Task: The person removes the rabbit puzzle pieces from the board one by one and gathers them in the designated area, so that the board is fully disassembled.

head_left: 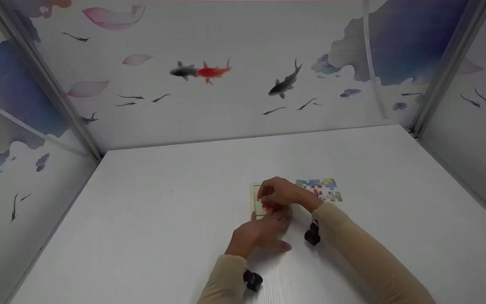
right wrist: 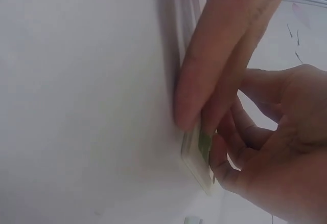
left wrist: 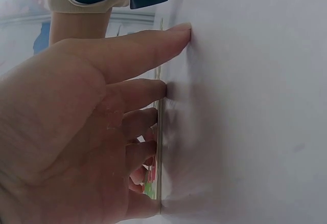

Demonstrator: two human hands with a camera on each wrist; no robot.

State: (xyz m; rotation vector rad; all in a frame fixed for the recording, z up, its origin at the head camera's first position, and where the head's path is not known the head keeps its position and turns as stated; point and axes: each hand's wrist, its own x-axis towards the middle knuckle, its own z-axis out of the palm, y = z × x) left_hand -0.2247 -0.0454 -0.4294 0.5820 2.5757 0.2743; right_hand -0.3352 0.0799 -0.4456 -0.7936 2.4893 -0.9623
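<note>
A shallow pale wooden puzzle tray (head_left: 252,194) lies on the white table, largely covered by both hands. My left hand (head_left: 262,234) rests at its near side, fingers spread and fairly straight, thumb apart; in the left wrist view the fingertips touch the tray edge (left wrist: 160,157). Over the tray, my right hand (head_left: 279,192) has curled fingers and pinches a red puzzle piece (head_left: 268,207), whose outline is mostly hidden. Some green shows on the tray beside it, also as a green patch (right wrist: 204,144) in the right wrist view.
Several colourful jigsaw pieces (head_left: 335,196) lie grouped to the right of the tray, partly behind my right wrist. Printed panels (head_left: 243,114) with fish and petals enclose the table at the back and both sides. Small black devices (head_left: 313,234) sit at both wrists.
</note>
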